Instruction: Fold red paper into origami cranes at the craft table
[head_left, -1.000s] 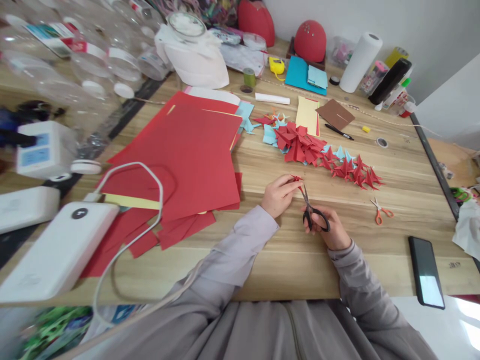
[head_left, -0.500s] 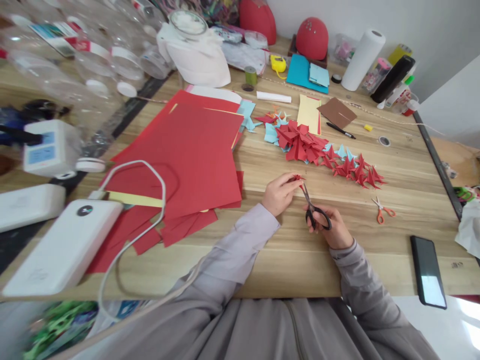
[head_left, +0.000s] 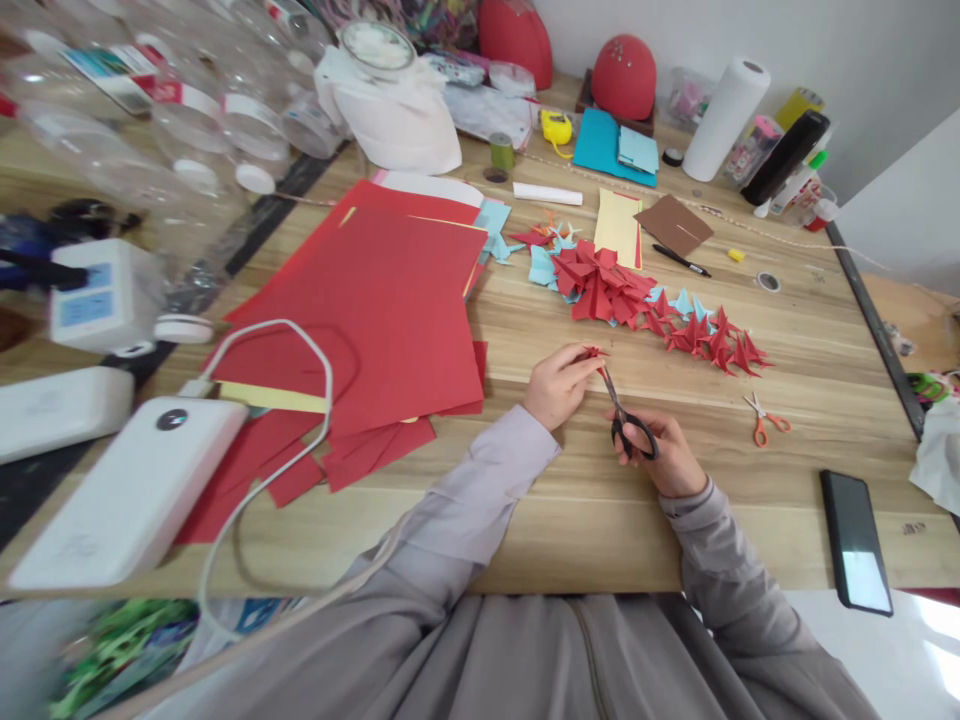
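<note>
My left hand (head_left: 556, 386) pinches a small folded red paper piece (head_left: 595, 353) over the table. Black-handled scissors (head_left: 634, 433) are in my right hand (head_left: 670, 455), fingers wrapped round the loops. The blade tips reach up to the red piece at my left fingertips; the blades look nearly closed. Just beyond my hands lies a heap of folded red paper shapes (head_left: 600, 285) mixed with light blue ones. Large red paper sheets (head_left: 405, 310) are left of my left hand.
Orange-handled scissors (head_left: 761, 420) and a phone (head_left: 857, 540) lie to the right. A white power bank (head_left: 131, 495) with a cable is at the left. Brown paper (head_left: 675, 225), a black pen (head_left: 681, 261) and yellow paper (head_left: 618, 228) lie behind the heap.
The scissor loops have drawn slightly closer together, and the blades look more closed. My left hand has barely moved.
</note>
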